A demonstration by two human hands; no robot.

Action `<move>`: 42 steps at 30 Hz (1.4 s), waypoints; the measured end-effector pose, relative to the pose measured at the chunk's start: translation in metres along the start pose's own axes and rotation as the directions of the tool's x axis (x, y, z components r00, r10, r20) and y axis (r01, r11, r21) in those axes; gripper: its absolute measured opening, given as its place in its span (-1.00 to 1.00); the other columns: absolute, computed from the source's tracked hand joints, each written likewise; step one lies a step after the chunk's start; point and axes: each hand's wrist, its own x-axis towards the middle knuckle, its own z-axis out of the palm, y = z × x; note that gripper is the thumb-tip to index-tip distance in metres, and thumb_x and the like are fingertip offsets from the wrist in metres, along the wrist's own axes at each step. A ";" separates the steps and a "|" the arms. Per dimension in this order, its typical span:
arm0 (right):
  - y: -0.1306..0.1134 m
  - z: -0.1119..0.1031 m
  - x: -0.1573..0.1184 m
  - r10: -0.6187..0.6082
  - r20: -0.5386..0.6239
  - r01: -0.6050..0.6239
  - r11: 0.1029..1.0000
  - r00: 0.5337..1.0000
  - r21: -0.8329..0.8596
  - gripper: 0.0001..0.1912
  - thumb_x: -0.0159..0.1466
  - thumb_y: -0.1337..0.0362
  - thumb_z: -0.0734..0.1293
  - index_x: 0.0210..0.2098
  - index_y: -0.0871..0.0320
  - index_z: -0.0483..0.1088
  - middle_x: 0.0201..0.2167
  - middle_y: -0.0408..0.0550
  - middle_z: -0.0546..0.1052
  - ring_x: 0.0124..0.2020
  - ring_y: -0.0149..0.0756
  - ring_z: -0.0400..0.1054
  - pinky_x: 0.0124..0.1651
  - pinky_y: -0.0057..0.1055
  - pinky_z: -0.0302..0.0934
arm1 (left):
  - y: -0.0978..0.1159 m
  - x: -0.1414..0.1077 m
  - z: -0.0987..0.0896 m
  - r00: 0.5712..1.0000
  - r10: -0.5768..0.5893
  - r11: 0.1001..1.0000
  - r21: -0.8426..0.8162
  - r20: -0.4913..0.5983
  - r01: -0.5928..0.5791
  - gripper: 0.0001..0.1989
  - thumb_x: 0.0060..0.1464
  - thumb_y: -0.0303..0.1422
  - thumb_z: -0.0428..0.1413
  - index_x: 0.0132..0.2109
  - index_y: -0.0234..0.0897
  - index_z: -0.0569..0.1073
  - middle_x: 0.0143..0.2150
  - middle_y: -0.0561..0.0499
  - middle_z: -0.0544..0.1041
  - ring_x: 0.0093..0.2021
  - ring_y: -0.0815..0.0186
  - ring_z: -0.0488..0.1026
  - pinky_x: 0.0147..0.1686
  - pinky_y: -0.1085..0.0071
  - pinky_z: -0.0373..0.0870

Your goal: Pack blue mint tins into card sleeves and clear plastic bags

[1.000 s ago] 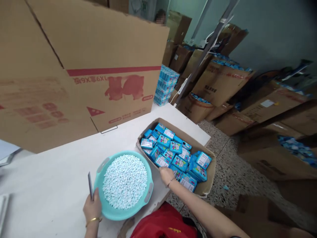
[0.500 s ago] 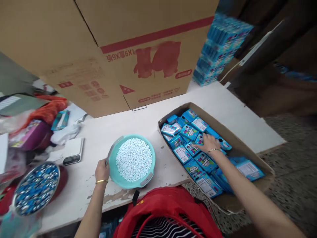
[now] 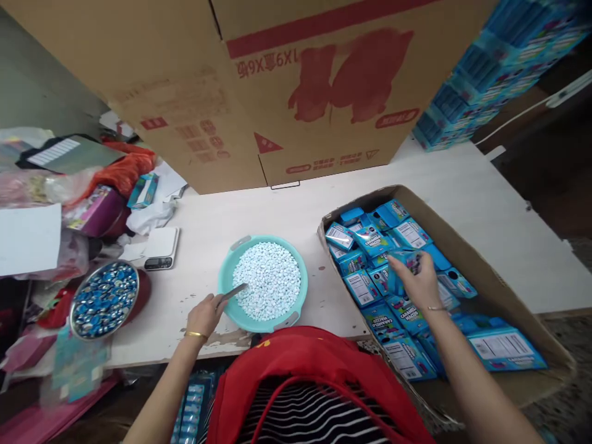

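My left hand [image 3: 204,316] is closed around the handle of a metal spoon [image 3: 235,291]. The spoon's far end dips into small white candies [image 3: 271,277] that fill a turquoise basin [image 3: 224,275]. Over on the right, my right hand [image 3: 420,285] grips a small blue candy box [image 3: 401,260] between thumb and fingers, which partly cover it. That hand is above an open cardboard tray [image 3: 497,295], where several more blue candy boxes [image 3: 362,288] lie jumbled. Some of those boxes are hidden under my right forearm.
A large carton [image 3: 259,123] stands behind the basin. Stacked blue boxes [image 3: 467,92] rise at the back right. To the left are a white scale [image 3: 161,245], a red pot [image 3: 144,290] of blue-and-silver wrapped pieces, and piled bags and papers [image 3: 32,237].
My right hand has taken hold of a blue box and raised it slightly. My left hand now has the spoon tipped into the candies. The camera view has shifted.
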 end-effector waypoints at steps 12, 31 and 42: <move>-0.073 0.130 -0.106 -0.073 0.652 -0.319 0.827 0.755 0.462 -0.26 -0.03 -0.24 0.36 -0.01 0.08 0.26 -0.17 0.01 0.51 -0.17 -0.17 0.42 -0.11 -0.27 0.34 | 0.046 0.078 0.058 0.972 0.232 0.941 -0.246 -0.033 -0.232 -0.76 0.21 -0.30 -0.07 -0.05 -0.28 0.36 -0.02 -0.16 0.44 -0.01 0.17 0.40 -0.11 0.35 0.29; -0.088 0.118 -0.069 -0.541 0.406 0.526 0.835 0.736 0.160 -0.68 0.20 0.31 0.25 -0.03 0.10 0.29 -0.13 0.03 0.44 -0.07 -0.11 0.31 0.01 -0.16 0.21 | 0.026 0.053 0.001 0.855 0.417 0.670 -0.532 -0.307 -0.518 -0.68 0.14 -0.14 0.01 -0.11 -0.29 0.41 -0.27 -0.04 0.48 -0.26 0.32 0.40 -0.21 0.41 0.33; -0.107 0.145 -0.082 -0.678 0.403 0.666 0.720 0.615 0.195 -0.56 0.13 0.47 0.20 0.01 0.10 0.29 -0.09 0.03 0.43 -0.03 -0.11 0.27 0.03 -0.13 0.19 | 0.051 0.016 -0.082 0.791 0.594 0.772 -0.174 -0.147 -0.612 -0.68 0.16 -0.16 -0.03 -0.02 -0.20 0.40 -0.15 -0.03 0.50 -0.17 0.26 0.45 -0.20 0.39 0.32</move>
